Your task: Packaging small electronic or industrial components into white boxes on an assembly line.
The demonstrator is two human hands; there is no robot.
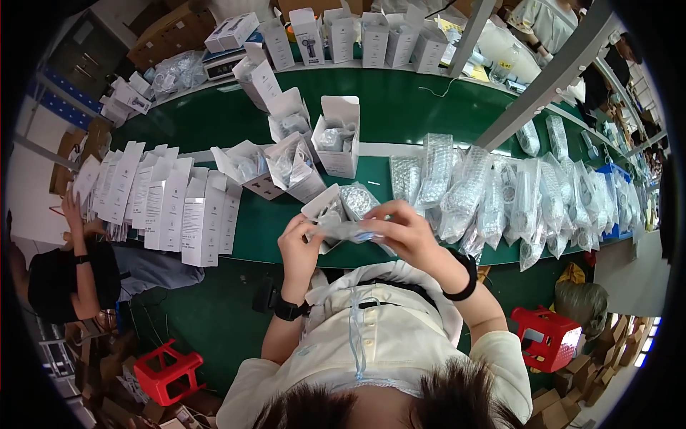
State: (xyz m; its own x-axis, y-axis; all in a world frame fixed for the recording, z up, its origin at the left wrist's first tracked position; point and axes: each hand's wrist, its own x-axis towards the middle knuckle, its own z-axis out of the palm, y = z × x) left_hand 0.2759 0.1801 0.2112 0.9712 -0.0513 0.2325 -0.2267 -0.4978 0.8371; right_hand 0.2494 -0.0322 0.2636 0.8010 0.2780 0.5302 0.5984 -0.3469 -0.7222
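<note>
In front of my chest, both hands pinch a crumpled clear plastic bag [341,230] stretched between them. My left hand [299,250] has its fingers closed on one end. My right hand [406,232] grips the other end, where something bluish shows through; what it is I cannot make out. Just behind the bag stands an open white box [319,203], partly hidden by it. A round bubble-wrapped item [359,200] lies beside that box, close to my right fingers.
Several open white boxes [336,159] with bagged contents stand beyond my hands. Rows of white cartons [163,204] fill the left, near another person's hand [71,207]. Bubble-wrapped packs [464,187] heap on the right. Metal posts [543,86] rise from the green table [400,100]. Red stools [169,372] stand below.
</note>
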